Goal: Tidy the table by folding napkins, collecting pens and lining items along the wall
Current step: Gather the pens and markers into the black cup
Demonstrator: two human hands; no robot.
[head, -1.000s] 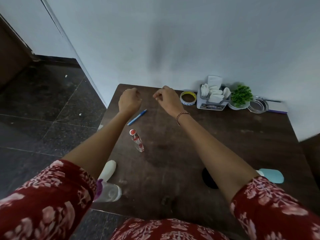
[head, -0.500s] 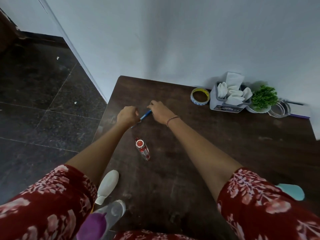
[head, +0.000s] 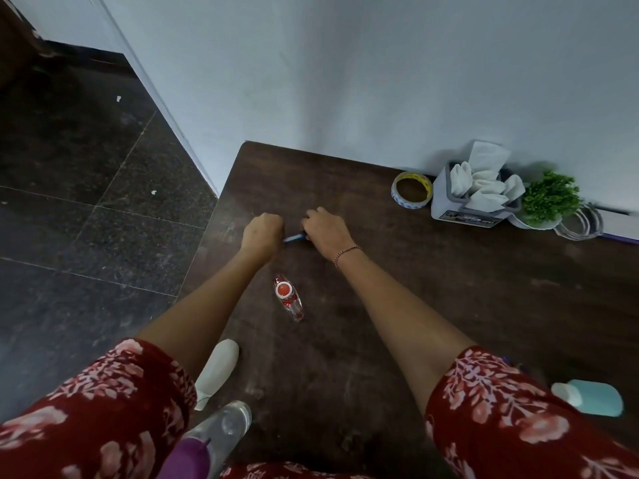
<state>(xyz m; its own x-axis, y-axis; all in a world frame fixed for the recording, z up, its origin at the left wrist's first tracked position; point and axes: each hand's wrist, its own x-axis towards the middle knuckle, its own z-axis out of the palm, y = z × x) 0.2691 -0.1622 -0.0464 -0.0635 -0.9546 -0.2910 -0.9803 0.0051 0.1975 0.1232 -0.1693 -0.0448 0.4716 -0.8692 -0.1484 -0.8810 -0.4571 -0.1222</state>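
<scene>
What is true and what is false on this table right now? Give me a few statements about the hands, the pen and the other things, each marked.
1. The blue pen shows between the left hand and the right hand. True.
2. The tape roll sits on top of the napkin holder. False: it lies on the table beside the holder, to its left.
3. The red-capped bottle stands upright. False: it lies on its side, nearer the person than the hands.
4. The green plant sits by the wall, right of the napkin holder. True.
</scene>
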